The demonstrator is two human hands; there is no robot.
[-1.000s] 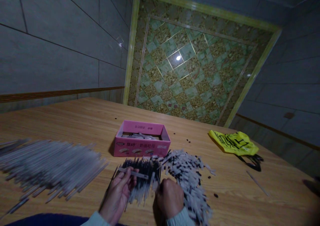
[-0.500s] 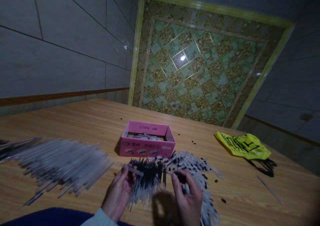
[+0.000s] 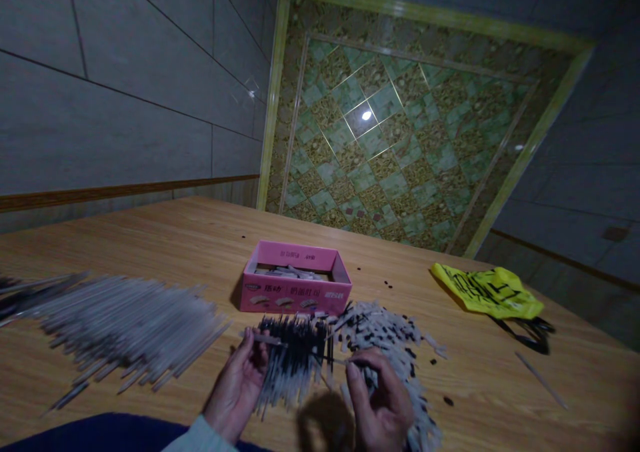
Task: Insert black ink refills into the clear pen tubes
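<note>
Between the thumb and fingers of my left hand (image 3: 240, 379) is a short translucent tube (image 3: 267, 339), pointing to the right. My right hand (image 3: 377, 395) pinches a thin dark stick (image 3: 330, 359) by its pale right end; the stick points left, apart from the tube. Beneath and between the hands lies a pile of dark-tipped thin sticks (image 3: 287, 379). Next to my right hand spreads a heap of small whitish and black pieces (image 3: 385, 329), partly hidden by that hand.
A pink box (image 3: 295, 299) with pale pieces inside stands beyond the sticks. Left lies a wide pile of long translucent tubes (image 3: 135, 329). A yellow bag (image 3: 485, 292) with black lettering and a single thin stick (image 3: 541, 380) are on the wooden table (image 3: 165, 239) at right.
My right hand has moved slightly right and down, and a thin dark stick now shows stretching left from its fingertips. The tube in my left hand has tilted closer to level.
</note>
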